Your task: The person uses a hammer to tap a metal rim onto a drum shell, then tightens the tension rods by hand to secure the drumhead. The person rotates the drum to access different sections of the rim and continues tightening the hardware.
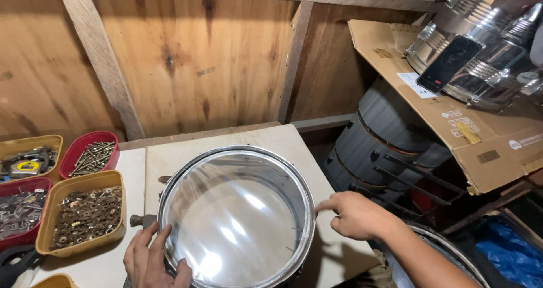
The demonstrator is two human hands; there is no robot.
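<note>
The left hand (154,260) lies spread, fingers fanned, against the near-left rim of a drum (237,217), its fingertips on the chrome hoop as if steadying the shell so it does not slide. The right hand (353,213) is loosely curled with the forefinger stretched out, its tip touching the hoop on the right side; it grips nothing, and the two hands bracket the drum from opposite sides. The drum stands flat on the pale bench (226,144), clear head upward, so that the inside of the metal shell shows through the film. A dark lug (141,220) sticks out at its left, just beside the left hand.

To the left, within easy reach, open tubs sit side by side: a yellow tub of rusty washers and nuts (85,211) nearest the drum, a red tub of long screws (90,155) behind it, another red tub of metal bits (20,211) and a yellow one holding a tape measure (28,161). On the right, well apart from the drum, dark drum shells (379,144) lie stacked on their sides under a flattened cardboard sheet (481,135), which carries shiny metal shells and a dark phone (449,62).
</note>
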